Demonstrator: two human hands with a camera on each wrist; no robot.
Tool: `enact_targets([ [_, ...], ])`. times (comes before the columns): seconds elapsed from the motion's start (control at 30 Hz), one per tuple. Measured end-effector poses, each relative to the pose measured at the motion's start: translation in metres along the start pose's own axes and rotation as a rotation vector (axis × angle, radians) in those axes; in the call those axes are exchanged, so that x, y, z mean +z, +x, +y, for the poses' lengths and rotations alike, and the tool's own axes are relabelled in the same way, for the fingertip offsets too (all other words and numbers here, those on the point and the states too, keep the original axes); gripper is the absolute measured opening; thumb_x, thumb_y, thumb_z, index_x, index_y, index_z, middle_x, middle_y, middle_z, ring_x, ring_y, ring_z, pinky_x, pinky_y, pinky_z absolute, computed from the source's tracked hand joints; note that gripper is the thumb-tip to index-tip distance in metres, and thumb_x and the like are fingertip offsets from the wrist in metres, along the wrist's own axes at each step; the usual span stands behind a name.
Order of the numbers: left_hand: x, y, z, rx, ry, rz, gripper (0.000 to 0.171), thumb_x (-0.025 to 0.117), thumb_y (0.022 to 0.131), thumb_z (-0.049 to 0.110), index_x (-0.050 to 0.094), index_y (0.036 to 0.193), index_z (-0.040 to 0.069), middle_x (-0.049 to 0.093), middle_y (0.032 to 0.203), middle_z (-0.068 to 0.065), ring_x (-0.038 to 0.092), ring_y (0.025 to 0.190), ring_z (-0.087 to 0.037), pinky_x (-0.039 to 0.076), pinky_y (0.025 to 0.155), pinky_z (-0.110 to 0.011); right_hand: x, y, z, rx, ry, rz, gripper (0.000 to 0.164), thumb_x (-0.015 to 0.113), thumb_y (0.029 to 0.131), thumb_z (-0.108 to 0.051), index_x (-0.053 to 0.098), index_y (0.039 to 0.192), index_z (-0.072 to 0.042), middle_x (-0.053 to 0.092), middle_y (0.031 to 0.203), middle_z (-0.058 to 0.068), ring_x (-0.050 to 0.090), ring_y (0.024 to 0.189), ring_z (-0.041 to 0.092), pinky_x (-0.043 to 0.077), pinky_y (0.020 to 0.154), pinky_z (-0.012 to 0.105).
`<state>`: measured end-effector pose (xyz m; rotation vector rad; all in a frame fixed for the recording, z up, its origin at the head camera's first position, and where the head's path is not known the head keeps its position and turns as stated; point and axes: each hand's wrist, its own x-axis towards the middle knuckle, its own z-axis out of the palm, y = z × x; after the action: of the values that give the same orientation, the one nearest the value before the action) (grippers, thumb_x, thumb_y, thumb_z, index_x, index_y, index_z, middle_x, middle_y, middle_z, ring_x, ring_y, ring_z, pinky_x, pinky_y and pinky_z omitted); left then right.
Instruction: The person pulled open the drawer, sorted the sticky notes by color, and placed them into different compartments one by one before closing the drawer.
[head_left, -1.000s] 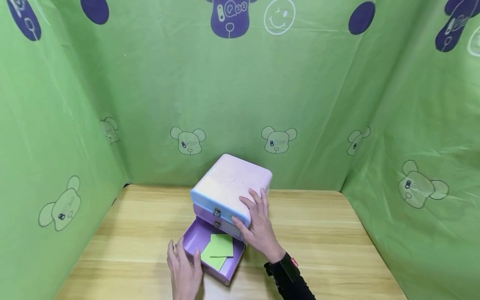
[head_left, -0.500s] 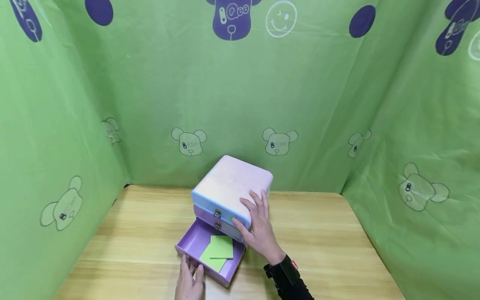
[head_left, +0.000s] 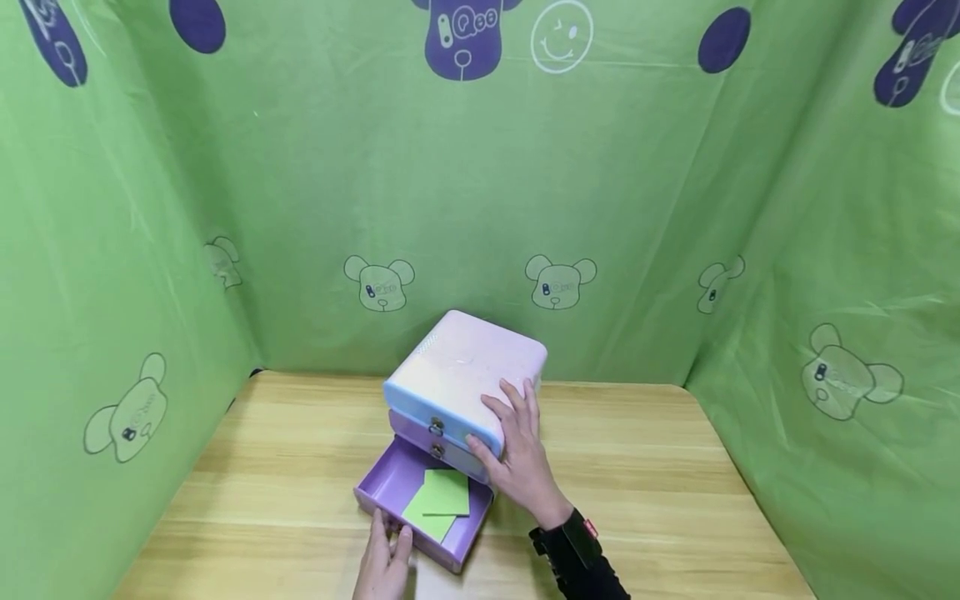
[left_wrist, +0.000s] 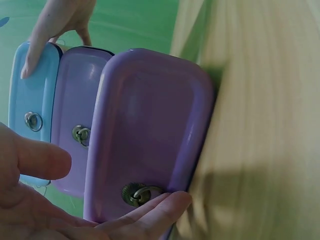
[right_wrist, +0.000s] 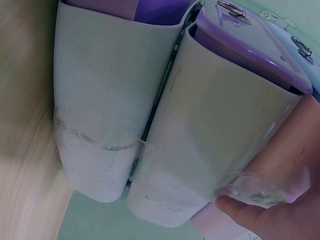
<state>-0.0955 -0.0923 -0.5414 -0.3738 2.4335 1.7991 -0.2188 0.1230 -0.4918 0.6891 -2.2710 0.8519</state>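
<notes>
A small drawer box (head_left: pixel 468 367) with a pink top stands angled on the table. Its bottom purple drawer (head_left: pixel 386 479) is pulled out toward me, with green paper squares (head_left: pixel 446 493) inside. My left hand (head_left: pixel 384 562) is at this drawer's front; in the left wrist view its straight fingers (left_wrist: pixel 167 210) touch the front by the metal ring pull (left_wrist: pixel 135 194), and the thumb is apart from it. My right hand (head_left: pixel 521 462) holds the box's near right corner, thumb over the blue top drawer's front (left_wrist: pixel 30 102), fingers on the pink top.
The middle purple drawer (left_wrist: pixel 75 100) is closed and has its own ring pull. Pale side walls (right_wrist: pixel 115 100) of the box show in the right wrist view. A wood-grain table (head_left: pixel 637 500) lies underneath, with green printed cloth (head_left: pixel 465 167) behind and on both sides.
My left hand has moved from the drawer's left corner down and right to the middle of its front. The right hand stays on the box, and the drawer has hardly moved.
</notes>
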Motion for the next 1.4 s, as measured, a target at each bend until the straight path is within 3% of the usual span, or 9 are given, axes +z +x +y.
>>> enact_targets([
  [0.23,-0.002,0.004,0.006,0.036,0.017,-0.019,0.080,0.045,0.107,0.036,0.008,0.155,-0.016,0.021,0.158,-0.041,0.033,0.142,-0.058,0.023,0.118,-0.071,0.000,0.000,-0.001,0.002,0.009,-0.001,0.060,0.055,0.098,-0.053,0.047,0.144,-0.014,0.028,0.164,0.017,0.009,0.153,0.053,0.025,0.108,0.084],
  [0.5,-0.001,0.011,0.009,0.066,0.053,-0.045,0.079,0.045,0.107,0.038,0.008,0.157,-0.013,0.020,0.160,-0.038,0.046,0.136,-0.055,0.025,0.117,-0.071,0.001,0.001,-0.002,0.008,0.004,-0.008,0.059,0.057,0.098,-0.051,0.047,0.144,-0.015,0.028,0.164,0.016,0.009,0.153,0.052,0.026,0.107,0.084],
  [0.87,0.001,0.025,0.016,0.142,0.089,-0.087,0.073,0.044,0.108,0.030,0.010,0.155,-0.014,0.014,0.162,-0.037,0.019,0.150,-0.056,0.017,0.122,-0.068,-0.001,0.001,-0.003,0.031,0.017,-0.020,0.061,0.068,0.091,-0.038,0.047,0.144,-0.016,0.028,0.164,0.015,0.008,0.155,0.051,0.024,0.110,0.083],
  [1.1,0.005,0.036,0.019,0.209,0.081,-0.141,0.067,0.043,0.108,0.019,0.011,0.153,-0.018,0.019,0.160,-0.039,0.022,0.149,-0.055,0.017,0.122,-0.066,0.000,0.000,-0.002,0.010,0.015,-0.004,0.059,0.064,0.095,-0.043,0.048,0.143,-0.014,0.030,0.163,0.017,0.010,0.154,0.053,0.021,0.111,0.083],
  [1.3,0.011,0.043,0.020,0.257,0.087,-0.163,0.067,0.044,0.107,0.016,0.010,0.153,-0.018,0.019,0.159,-0.040,0.024,0.147,-0.057,0.019,0.120,-0.069,0.001,0.000,-0.001,-0.015,0.009,0.008,0.062,0.050,0.100,-0.057,0.048,0.142,-0.012,0.030,0.162,0.019,0.012,0.152,0.055,0.021,0.109,0.085],
  [1.4,0.015,0.047,0.021,0.281,0.092,-0.170,0.067,0.044,0.107,0.015,0.009,0.154,-0.017,0.019,0.159,-0.040,0.026,0.147,-0.057,0.022,0.120,-0.070,0.000,0.002,-0.001,-0.012,0.012,0.008,0.061,0.051,0.099,-0.056,0.048,0.142,-0.012,0.030,0.162,0.019,0.011,0.153,0.054,0.020,0.111,0.084],
])
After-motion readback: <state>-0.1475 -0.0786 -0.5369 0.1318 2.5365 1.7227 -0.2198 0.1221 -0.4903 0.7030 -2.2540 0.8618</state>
